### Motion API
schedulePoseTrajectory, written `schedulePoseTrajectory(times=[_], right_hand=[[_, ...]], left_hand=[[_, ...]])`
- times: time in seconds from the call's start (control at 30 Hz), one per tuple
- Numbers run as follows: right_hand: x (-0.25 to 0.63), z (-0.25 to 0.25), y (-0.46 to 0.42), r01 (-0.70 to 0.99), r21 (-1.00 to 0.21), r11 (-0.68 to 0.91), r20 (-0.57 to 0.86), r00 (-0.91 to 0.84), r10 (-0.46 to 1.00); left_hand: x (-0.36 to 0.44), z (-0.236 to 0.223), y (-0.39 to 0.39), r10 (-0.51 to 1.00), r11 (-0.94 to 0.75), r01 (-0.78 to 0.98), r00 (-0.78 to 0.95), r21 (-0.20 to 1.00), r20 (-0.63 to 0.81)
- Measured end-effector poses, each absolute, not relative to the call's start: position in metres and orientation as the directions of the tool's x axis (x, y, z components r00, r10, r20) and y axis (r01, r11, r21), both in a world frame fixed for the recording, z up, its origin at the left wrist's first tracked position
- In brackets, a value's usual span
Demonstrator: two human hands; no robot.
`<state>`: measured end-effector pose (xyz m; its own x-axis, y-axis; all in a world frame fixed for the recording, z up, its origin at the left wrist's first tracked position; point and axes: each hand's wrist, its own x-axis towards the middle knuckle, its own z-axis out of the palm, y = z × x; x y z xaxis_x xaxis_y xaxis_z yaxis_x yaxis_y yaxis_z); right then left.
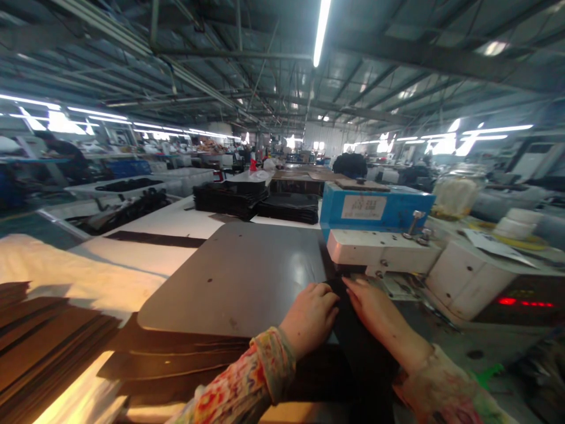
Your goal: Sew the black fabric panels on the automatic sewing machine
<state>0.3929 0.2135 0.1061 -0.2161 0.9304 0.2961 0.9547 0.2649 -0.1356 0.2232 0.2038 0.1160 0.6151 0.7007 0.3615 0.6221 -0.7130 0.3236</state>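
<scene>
A black sheet of material (359,341) lies along the right edge of a grey metal plate (260,277) and hangs down toward me. My left hand (311,318) has its fingers curled over the sheet's left edge, close to the plate. On the other side, my right hand (375,309) grips the sheet near its far end, fingertips close to the head of a white machine (384,250). Both hands are closed on the material; the undersides of the fingers are hidden. The far end of the sheet sits just in front of the machine head.
Black sheets are stacked in piles (229,199) beyond the plate, beside a blue box (375,209). Brown-lit stacked pieces (44,341) lie at left. A control box with red digits (516,300) stands at right, a clear jar (457,191) behind it. White bins (119,188) stand further left.
</scene>
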Motion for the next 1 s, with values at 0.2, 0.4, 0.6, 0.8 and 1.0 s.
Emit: schedulePoseTrajectory(times=[0.2, 0.4, 0.6, 0.8, 1.0], right_hand=[[0.393, 0.108, 0.216, 0.969, -0.059, 0.238, 0.270, -0.214, 0.939], [0.395, 0.110, 0.220, 0.961, -0.109, 0.256, 0.231, -0.226, 0.946], [0.397, 0.110, 0.225, 0.942, -0.166, 0.292, 0.226, -0.252, 0.941], [0.399, 0.110, 0.227, 0.933, -0.217, 0.288, 0.233, -0.237, 0.943], [0.402, 0.109, 0.230, 0.930, -0.221, 0.294, 0.232, -0.243, 0.942]], left_hand=[[0.225, 0.115, 0.208, 0.698, -0.715, 0.625, 0.616, 0.314, 0.364], [0.224, 0.114, 0.210, 0.689, -0.724, 0.622, 0.622, 0.298, 0.373], [0.223, 0.114, 0.206, 0.682, -0.729, 0.618, 0.619, 0.294, 0.390], [0.222, 0.114, 0.204, 0.684, -0.728, 0.615, 0.621, 0.304, 0.383], [0.223, 0.115, 0.205, 0.686, -0.726, 0.617, 0.619, 0.304, 0.383]])
